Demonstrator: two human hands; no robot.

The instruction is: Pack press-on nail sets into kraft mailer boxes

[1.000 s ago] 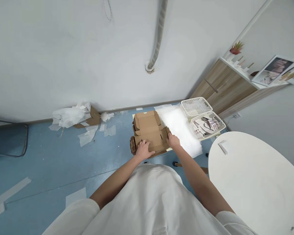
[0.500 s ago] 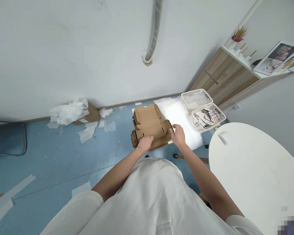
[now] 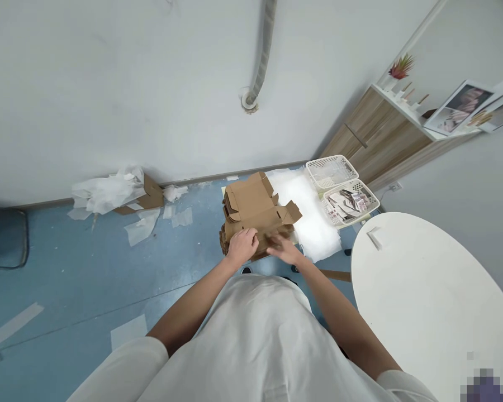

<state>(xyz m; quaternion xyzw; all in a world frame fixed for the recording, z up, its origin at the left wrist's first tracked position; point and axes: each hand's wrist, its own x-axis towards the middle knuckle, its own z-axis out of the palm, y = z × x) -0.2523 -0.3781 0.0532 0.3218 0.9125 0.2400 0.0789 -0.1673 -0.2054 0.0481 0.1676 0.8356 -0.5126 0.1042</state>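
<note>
A brown cardboard box (image 3: pixel 251 196), partly folded, lies on a stack of flat cardboard pieces with slotted edges. Its right side flap (image 3: pixel 293 212) sticks out and up. My left hand (image 3: pixel 242 245) is closed on the near panel of the box, fingers curled at its edge. Close to the near right part of the cardboard, my right hand (image 3: pixel 284 249) has its fingers apart and slightly blurred; whether they touch the panel is hard to see.
White foam sheets (image 3: pixel 305 212) lie right of the cardboard. Two white plastic baskets (image 3: pixel 332 172) stand beyond, one holding printed cards (image 3: pixel 347 203). A round white table (image 3: pixel 427 268) is at the right. Paper scraps and an opened carton (image 3: pixel 153 192) lie on the blue floor.
My right hand has left the right flap and moved left towards my left hand. The flap now spreads outward. My left hand has shifted slightly and its fingers are more curled.
</note>
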